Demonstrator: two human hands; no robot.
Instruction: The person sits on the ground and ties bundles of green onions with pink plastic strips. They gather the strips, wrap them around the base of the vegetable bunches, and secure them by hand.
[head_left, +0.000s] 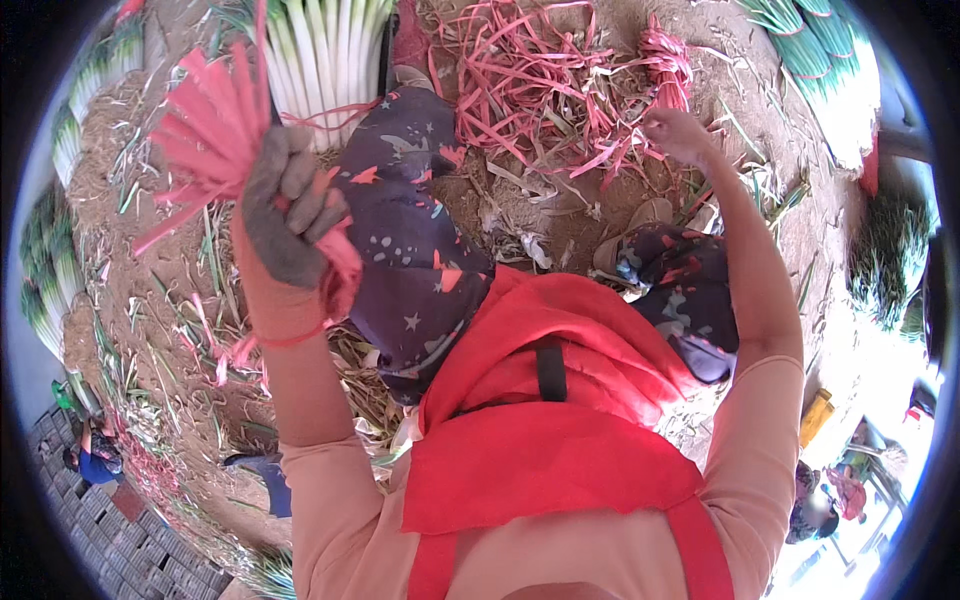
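Note:
My left hand (289, 202), in a dirty grey-and-orange work glove, is raised and closed around a fanned bundle of pink plastic strips (214, 120). Just behind it stands a bundle of long white-stemmed green onions or leeks (322, 60), with a thin pink tie across the stems. Bare and curled, my right hand (675, 136) is at the lower end of a bunched hank of pink strips (666, 64). Whether its fingers grip a strip cannot be made out. Between the hands, a loose tangle of pink strips (517, 75) lies on the ground.
Dry leaf scraps (525, 217) litter the dirt floor around my patterned trousers (420, 247) and red apron (547, 465). More tied onion bundles (806, 45) lie at upper right, others (49, 277) along the left. People (97, 457) are at both lower sides, near stacked grey blocks (142, 540) on the left.

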